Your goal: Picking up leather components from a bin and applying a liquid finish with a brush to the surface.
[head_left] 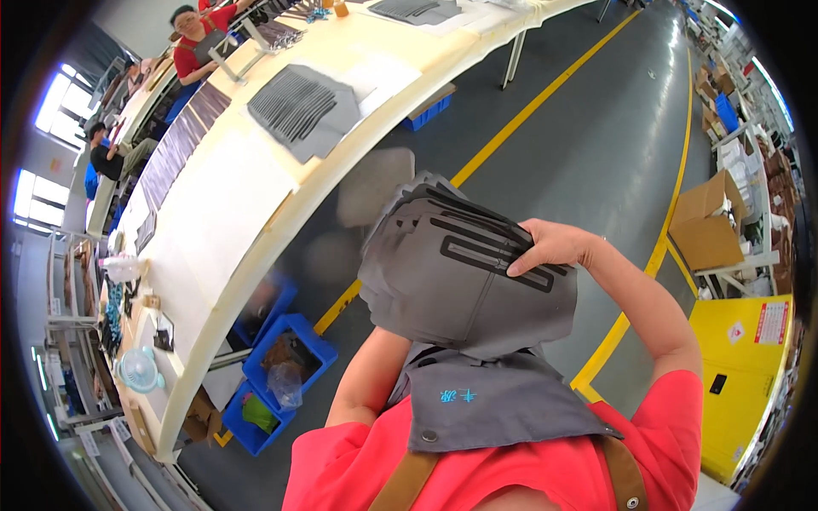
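A thick stack of grey cut fabric pieces (443, 289) is held up in front of my chest. Black looped strips (494, 247) lie on its top piece, toward the far right part. My right hand (554, 247) grips the stack's right edge, thumb on top and the other fingers out of sight beneath. From the lower left, my left forearm (371, 375) reaches in under the stack, which hides that hand and its fingers. A grey apron (511, 417) over my red shirt is just below the stack.
At left runs a long pale worktable (230, 183), bearing another grey stack with dark strips (302, 111). Blue bins (294, 349) stand beneath its near end, by a small fan (141, 370). A co-worker (200, 51) is across the table. A yellow cabinet (733, 375) and cardboard box (707, 221) are at right.
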`<state>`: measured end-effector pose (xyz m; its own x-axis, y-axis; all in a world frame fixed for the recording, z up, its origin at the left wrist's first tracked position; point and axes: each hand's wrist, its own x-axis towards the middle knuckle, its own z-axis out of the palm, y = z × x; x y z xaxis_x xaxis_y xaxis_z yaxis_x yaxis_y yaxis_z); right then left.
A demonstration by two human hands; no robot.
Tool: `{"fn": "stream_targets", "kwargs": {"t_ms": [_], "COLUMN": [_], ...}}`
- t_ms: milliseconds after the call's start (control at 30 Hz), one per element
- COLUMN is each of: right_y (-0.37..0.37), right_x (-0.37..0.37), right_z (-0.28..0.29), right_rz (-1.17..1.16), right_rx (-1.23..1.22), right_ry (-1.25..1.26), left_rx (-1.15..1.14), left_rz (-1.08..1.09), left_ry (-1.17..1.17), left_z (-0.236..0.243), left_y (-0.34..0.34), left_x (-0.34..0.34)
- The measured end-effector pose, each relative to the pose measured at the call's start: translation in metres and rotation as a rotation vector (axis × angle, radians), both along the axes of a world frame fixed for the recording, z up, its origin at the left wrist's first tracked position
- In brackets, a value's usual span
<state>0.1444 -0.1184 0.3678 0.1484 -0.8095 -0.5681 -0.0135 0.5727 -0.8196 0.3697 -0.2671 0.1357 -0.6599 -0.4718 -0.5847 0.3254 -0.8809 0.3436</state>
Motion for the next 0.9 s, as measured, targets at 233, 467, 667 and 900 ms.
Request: {"fn": "stream_targets", "kwargs": {"t_ms": [233, 467, 667, 900], "right_y": [-0.071, -0.18, -0.307, -0.49], "right_x": [-0.161, -0.301, -0.367, -0.401], "right_z": [-0.024, -0.03, -0.04, -0.082], "right_rz": [0.043, 0.282, 0.53, 0.631], "right_rx": [-0.006, -0.138, -0.101, -0.053], "right_ry": [0.118, 0.126, 0.165, 0.163], "left_rx": [-0.062, -0.101, -0.035, -0.144], "left_rz": [0.092, 0.252, 0.431, 0.344], "left_ry": [0.237, 0.409, 0.443, 0.05], "left_z": [0.029, 0.081, 0.08, 0.04], "left_y": [-0.06, -0.107, -0.151, -0.272], "left_x": [-0.135, -0.239, -0.256, -0.291]}}
